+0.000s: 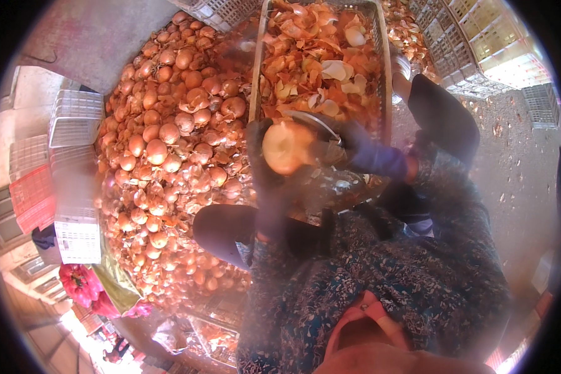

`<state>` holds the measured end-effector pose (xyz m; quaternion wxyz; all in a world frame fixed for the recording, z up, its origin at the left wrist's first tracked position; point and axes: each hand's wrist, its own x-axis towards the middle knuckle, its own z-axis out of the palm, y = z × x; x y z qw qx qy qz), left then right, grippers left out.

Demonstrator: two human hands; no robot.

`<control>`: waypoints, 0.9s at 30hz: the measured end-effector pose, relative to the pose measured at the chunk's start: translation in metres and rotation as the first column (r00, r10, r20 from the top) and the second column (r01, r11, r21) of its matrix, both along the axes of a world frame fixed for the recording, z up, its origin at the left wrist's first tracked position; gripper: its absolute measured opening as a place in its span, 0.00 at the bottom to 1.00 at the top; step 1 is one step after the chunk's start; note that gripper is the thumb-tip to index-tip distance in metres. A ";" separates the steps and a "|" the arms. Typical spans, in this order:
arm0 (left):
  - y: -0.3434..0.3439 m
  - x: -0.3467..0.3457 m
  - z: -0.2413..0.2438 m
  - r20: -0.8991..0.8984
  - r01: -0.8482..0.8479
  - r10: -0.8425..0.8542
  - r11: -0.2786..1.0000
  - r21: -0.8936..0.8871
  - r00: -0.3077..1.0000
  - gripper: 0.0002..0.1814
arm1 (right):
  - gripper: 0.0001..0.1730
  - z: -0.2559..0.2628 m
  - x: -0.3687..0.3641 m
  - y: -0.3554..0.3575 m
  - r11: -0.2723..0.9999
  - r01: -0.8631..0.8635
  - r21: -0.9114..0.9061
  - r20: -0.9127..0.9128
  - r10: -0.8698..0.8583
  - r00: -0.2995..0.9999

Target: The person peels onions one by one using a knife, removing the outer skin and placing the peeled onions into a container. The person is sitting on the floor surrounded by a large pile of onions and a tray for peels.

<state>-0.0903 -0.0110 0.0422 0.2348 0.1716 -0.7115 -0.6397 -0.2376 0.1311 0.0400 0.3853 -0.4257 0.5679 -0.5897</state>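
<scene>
My left hand, in a dark glove, is closed around a large pale onion from its left and lower side. In my right hand, gloved with a purple cuff, is a tool with a curved metal blade; the blade lies at the onion's upper right edge. The onion's face shows yellowish white. Right beyond both hands stands a long plastic crate full of loose orange-brown onion skins. Blur hides the fingertips and the tool's handle.
A big heap of unpeeled onions spreads on the left. Stacked plastic crates stand at the upper right, more crates at the far left. Pink net bags lie at the lower left. Bits of skin dot the concrete floor.
</scene>
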 end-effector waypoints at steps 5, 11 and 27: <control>0.008 0.005 0.004 -0.170 0.048 0.075 0.781 0.623 0.983 0.52 | 0.37 0.014 0.004 0.003 0.977 0.180 -0.113 -0.287 -0.206 0.935; 0.005 0.009 0.006 -0.210 0.010 0.121 0.846 0.534 0.970 0.51 | 0.40 0.031 -0.013 0.007 0.989 0.036 -0.146 -0.633 -0.121 0.765; -0.007 0.013 -0.008 -0.075 -0.186 0.171 0.918 -0.349 0.982 0.56 | 0.33 0.033 -0.006 0.005 0.987 -0.098 -0.129 -0.863 -0.063 0.502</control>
